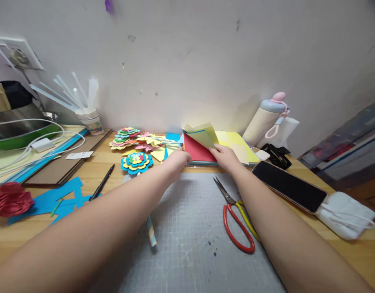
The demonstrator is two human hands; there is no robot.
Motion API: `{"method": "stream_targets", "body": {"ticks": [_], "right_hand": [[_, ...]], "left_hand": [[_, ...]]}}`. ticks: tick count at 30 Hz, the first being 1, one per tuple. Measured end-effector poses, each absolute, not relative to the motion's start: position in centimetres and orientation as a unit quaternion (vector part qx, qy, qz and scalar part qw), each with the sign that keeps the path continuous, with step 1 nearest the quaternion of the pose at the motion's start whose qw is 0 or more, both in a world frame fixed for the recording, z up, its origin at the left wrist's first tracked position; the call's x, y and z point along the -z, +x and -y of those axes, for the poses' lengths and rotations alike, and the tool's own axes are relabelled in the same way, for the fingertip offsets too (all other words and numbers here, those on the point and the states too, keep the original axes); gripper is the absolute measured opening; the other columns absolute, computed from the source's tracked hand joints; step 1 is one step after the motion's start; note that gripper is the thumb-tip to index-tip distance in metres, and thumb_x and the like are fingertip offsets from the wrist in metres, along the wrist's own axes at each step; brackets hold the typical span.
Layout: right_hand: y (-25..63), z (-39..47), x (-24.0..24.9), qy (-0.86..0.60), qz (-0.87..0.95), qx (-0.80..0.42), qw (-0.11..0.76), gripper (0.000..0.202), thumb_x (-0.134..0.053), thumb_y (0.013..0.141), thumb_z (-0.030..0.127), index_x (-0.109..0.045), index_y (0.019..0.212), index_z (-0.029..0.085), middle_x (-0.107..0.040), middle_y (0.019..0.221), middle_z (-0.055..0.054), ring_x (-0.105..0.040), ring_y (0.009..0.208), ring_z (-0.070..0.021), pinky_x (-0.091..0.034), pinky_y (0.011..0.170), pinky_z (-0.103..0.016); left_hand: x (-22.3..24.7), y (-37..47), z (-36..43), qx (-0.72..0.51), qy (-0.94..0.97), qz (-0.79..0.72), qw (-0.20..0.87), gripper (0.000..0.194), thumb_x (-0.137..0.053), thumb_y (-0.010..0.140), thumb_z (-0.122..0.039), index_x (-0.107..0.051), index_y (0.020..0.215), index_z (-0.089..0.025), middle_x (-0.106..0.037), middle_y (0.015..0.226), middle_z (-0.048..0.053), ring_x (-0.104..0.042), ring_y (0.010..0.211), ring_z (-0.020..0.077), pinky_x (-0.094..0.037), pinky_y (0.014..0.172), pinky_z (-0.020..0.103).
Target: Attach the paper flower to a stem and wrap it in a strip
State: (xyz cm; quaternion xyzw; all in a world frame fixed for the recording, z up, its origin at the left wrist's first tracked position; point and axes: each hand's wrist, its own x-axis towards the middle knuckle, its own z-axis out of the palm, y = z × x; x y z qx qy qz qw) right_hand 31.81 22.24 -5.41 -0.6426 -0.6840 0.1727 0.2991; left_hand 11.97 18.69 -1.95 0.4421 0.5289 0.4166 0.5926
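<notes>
A stack of coloured paper [197, 149] lies against the wall, with a red sheet showing on top. My right hand [226, 157] pinches the edge of some yellow-green sheets [205, 133], which are lifted and folded back over the red one. At the stack's front left corner is my left hand [178, 159], its fingers curled in; whatever they grip is hidden. Just left of it lie layered paper flowers, one a blue and yellow flower [136, 162]. A striped paper stem [151, 232] shows below my left forearm. Scissors [231, 203] with red and yellow handles rest beside my right forearm.
A grey cutting mat [187, 244] covers the table's middle. On the right are a phone [292, 185], a white charger [347, 215] and a bottle [260, 120]. Leftward lie blue paper scraps [60, 199], a black pen [102, 182], red crumpled paper [10, 199] and a paper cup [91, 121].
</notes>
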Motion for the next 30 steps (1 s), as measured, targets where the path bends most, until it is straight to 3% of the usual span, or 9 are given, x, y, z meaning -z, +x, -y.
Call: {"method": "stream_targets", "body": {"ticks": [3, 6, 9, 11, 14, 17, 24, 30], "right_hand": [[31.8, -22.3, 5.5, -0.629, 0.689, -0.179, 0.313, 0.03, -0.056, 0.093, 0.033, -0.058, 0.117, 0.017, -0.059, 0.119, -0.008, -0.061, 0.099, -0.0223, -0.052, 0.083, -0.042], [31.6, -22.0, 5.3, -0.609, 0.696, -0.178, 0.335, 0.027, -0.056, 0.092, 0.036, -0.064, 0.11, 0.018, -0.065, 0.115, -0.007, -0.061, 0.103, -0.0234, -0.048, 0.09, -0.042], [31.5, -21.8, 5.3, -0.577, 0.713, -0.178, 0.357, 0.027, -0.068, 0.079, 0.04, -0.073, 0.101, 0.025, -0.072, 0.106, -0.004, -0.063, 0.103, -0.0259, -0.046, 0.092, -0.037], [31.7, -21.9, 5.5, -0.568, 0.711, -0.174, 0.377, 0.029, -0.072, 0.072, 0.037, -0.074, 0.098, 0.026, -0.074, 0.098, -0.003, -0.065, 0.097, -0.0269, -0.047, 0.087, -0.036], [32.2, -22.3, 6.0, -0.585, 0.668, -0.155, 0.433, 0.029, -0.057, 0.082, 0.036, -0.073, 0.101, 0.022, -0.075, 0.092, -0.005, -0.066, 0.089, -0.0266, -0.048, 0.081, -0.037], [32.7, -22.7, 6.4, -0.589, 0.625, -0.14, 0.494, 0.036, -0.045, 0.088, 0.038, -0.07, 0.104, 0.018, -0.074, 0.094, -0.007, -0.065, 0.089, -0.0254, -0.049, 0.078, -0.036], [32.6, -22.3, 5.8, -0.57, 0.568, -0.099, 0.585, 0.04, -0.045, 0.088, 0.044, -0.067, 0.101, 0.014, -0.072, 0.095, -0.011, -0.063, 0.09, -0.0245, -0.047, 0.079, -0.033], [32.5, -22.1, 5.0, -0.577, 0.514, -0.062, 0.632, 0.048, -0.036, 0.091, 0.05, -0.063, 0.1, 0.012, -0.069, 0.095, -0.013, -0.061, 0.088, -0.023, -0.046, 0.078, -0.031]], "left_hand": [[1.6, 12.1, -18.5, -0.442, 0.428, -0.503, 0.607, 0.033, -0.055, 0.091, -0.031, -0.054, 0.122, -0.021, -0.055, 0.128, 0.01, -0.058, 0.107, 0.0224, -0.05, 0.09, 0.044], [0.4, 12.4, -18.5, -0.47, 0.423, -0.473, 0.614, 0.053, -0.045, 0.088, -0.008, -0.036, 0.139, -0.018, -0.054, 0.133, 0.013, -0.059, 0.113, 0.0208, -0.049, 0.096, 0.039], [-0.7, 12.9, -19.2, -0.476, 0.446, -0.453, 0.608, 0.071, -0.039, 0.077, 0.003, -0.025, 0.145, -0.014, -0.056, 0.132, 0.015, -0.06, 0.115, 0.0171, -0.048, 0.097, 0.03], [-0.9, 13.1, -20.1, -0.469, 0.478, -0.453, 0.589, 0.067, -0.039, 0.078, 0.002, -0.029, 0.143, -0.012, -0.06, 0.128, 0.014, -0.06, 0.114, 0.0168, -0.049, 0.096, 0.03], [-0.4, 12.9, -21.7, -0.451, 0.536, -0.487, 0.522, 0.046, -0.046, 0.09, -0.012, -0.041, 0.135, -0.016, -0.058, 0.127, 0.012, -0.06, 0.111, 0.0208, -0.05, 0.093, 0.039], [0.6, 12.4, -23.6, -0.411, 0.596, -0.538, 0.432, 0.035, -0.056, 0.09, -0.032, -0.053, 0.123, -0.019, -0.055, 0.128, 0.01, -0.058, 0.108, 0.0239, -0.05, 0.09, 0.046], [1.8, 12.9, -27.6, -0.29, 0.643, -0.633, 0.319, 0.035, -0.058, 0.089, -0.033, -0.055, 0.12, -0.017, -0.058, 0.122, 0.009, -0.06, 0.103, 0.0224, -0.052, 0.086, 0.044], [1.7, 13.5, -29.7, -0.301, 0.605, -0.671, 0.304, 0.031, -0.058, 0.089, -0.033, -0.056, 0.118, -0.02, -0.058, 0.121, 0.009, -0.06, 0.103, 0.0222, -0.052, 0.085, 0.042]]}}
